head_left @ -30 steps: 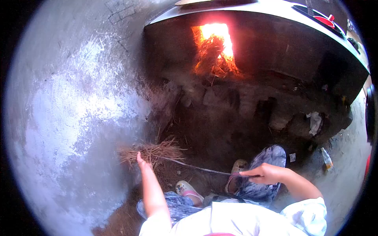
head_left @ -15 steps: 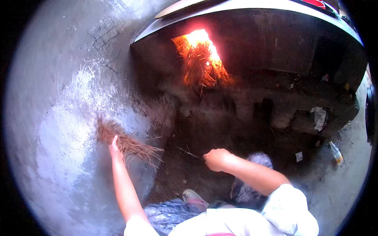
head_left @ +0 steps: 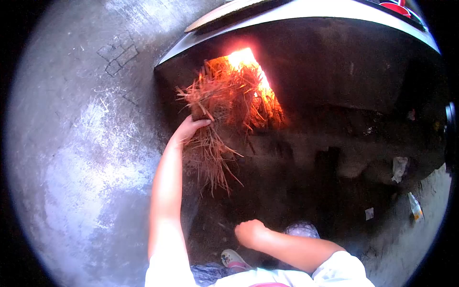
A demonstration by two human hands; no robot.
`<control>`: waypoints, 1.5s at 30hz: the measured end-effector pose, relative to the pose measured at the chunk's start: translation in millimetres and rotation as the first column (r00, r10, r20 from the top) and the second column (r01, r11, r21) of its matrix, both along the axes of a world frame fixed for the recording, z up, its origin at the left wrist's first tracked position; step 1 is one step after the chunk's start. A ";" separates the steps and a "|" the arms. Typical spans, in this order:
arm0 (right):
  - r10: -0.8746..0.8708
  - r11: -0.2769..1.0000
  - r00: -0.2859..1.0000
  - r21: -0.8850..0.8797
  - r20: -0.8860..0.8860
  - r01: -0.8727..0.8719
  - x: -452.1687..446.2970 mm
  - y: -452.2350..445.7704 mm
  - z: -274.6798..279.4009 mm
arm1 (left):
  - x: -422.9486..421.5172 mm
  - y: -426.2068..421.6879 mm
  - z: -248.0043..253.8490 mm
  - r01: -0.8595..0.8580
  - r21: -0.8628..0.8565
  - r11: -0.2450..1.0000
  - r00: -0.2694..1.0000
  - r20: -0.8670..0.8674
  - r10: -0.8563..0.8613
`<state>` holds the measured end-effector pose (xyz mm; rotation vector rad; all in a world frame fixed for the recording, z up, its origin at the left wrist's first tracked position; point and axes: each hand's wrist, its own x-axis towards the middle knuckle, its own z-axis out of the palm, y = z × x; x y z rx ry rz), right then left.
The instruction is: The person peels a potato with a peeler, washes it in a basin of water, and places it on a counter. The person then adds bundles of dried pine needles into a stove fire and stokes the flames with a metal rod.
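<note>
My left hand [head_left: 191,128] grips a bundle of dry straw [head_left: 213,155] by its middle, just in front of the stove's fire opening. Its upper end overlaps burning straw [head_left: 253,98] that spills from the opening; whether the two touch I cannot tell. Flames [head_left: 241,58] glow bright behind that straw. Low over the dark floor, my right hand [head_left: 249,233] is closed around a thin dark stick [head_left: 226,226], only faintly visible and pointing left.
The dark stove front [head_left: 325,62] has a pale top edge [head_left: 306,10]. A grey wall [head_left: 86,143] stands on the left. At right lie a plastic bottle [head_left: 415,208], a crumpled wrapper [head_left: 399,169] and a small paper scrap [head_left: 369,213]. My shoe [head_left: 233,258] is below.
My left hand has carried the straw bundle from beside the left wall up and right to the fire opening. My right hand has shifted slightly down and left in view, still closed.
</note>
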<state>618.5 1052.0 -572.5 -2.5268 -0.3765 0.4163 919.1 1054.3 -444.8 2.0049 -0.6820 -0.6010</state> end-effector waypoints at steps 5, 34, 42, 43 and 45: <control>0.063 0.997 0.997 0.051 -0.046 -0.061 2.6 -8.0 -4.1 | 44.0 -54.1 -16.1 0.203 0.010 0.979 0.976 0.074 -0.204; 0.180 0.979 0.972 0.118 -0.149 -0.164 9.0 -56.8 26.6 | 119.9 -197.5 -117.8 -0.001 0.014 1.000 0.614 0.789 -0.011; 0.238 0.966 0.964 0.130 -0.115 -0.223 1.2 -42.3 25.5 | 32.7 -114.1 -121.0 -0.007 0.042 0.999 0.496 0.868 -0.033; 0.248 0.961 0.963 0.149 -0.104 -0.231 1.5 -40.6 22.3 | 32.4 -115.9 -125.1 -0.005 0.045 0.999 0.494 0.869 -0.037; 0.260 0.955 0.961 0.172 -0.097 -0.242 1.9 -35.8 20.4 | 27.8 -122.5 -137.7 0.022 0.171 0.985 0.743 0.656 -0.131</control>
